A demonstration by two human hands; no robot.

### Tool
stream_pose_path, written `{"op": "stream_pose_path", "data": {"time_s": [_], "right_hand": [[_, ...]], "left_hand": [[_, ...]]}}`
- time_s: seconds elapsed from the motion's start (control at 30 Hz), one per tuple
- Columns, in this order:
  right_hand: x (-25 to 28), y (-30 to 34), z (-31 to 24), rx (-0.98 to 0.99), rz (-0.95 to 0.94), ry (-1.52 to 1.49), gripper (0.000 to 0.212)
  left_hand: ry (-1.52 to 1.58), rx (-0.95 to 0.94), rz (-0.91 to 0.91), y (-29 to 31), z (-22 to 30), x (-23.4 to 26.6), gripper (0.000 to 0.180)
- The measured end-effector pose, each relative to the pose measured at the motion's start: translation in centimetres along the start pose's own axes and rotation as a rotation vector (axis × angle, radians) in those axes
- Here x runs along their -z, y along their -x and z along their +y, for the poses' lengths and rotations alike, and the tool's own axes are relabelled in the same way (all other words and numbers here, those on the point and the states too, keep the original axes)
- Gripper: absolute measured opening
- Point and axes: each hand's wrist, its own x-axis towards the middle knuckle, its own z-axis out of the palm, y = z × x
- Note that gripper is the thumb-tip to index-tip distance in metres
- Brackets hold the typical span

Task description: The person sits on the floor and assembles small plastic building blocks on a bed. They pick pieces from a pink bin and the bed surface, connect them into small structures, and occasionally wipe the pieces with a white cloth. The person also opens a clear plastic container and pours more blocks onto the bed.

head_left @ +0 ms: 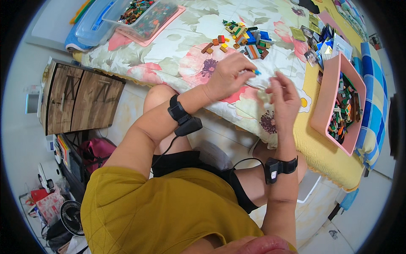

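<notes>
My left hand is raised over the near edge of the bed, its thumb and fingertips pinched on a small blue toy brick piece. Facing it, my right hand is held up with the fingers loosely bent and apart; nothing shows between them. The two hands do not touch. Just beyond them, a loose pile of toy bricks in blue, grey, brown, tan and green lies on the flowered bedsheet. Several brown, red and yellow bricks sit at its left side.
At the right stands a tilted pink bin holding many bricks. A clear plastic box of bricks rests on a pink lid at the far left. Packets and cards lie at the back right. A wooden cabinet stands left of the bed.
</notes>
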Motion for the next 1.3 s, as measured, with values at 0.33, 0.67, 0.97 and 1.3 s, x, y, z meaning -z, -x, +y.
{"op": "stream_pose_path", "data": {"time_s": [0.33, 0.67, 0.97, 1.3], "right_hand": [[-1.2, 0.1, 0.7, -0.209, -0.172, -0.174, 0.018], [12.4, -3.3, -3.0, 0.506, 0.930, 0.686, 0.023], [15.0, -3.1, -3.1, 0.287, 1.009, 0.872, 0.033], [4.5, -1.5, -1.0, 0.516, 0.588, 0.559, 0.025]], "left_hand": [[0.264, 0.215, -0.183, 0.9, 1.4, 0.3, 0.025], [-0.450, 0.670, -0.108, -0.8, -5.9, 7.5, 0.033], [-0.564, 0.647, -0.232, -0.1, -7.3, 6.5, 0.032], [-0.388, 0.643, -0.062, -0.7, -6.1, 7.2, 0.033]]}}
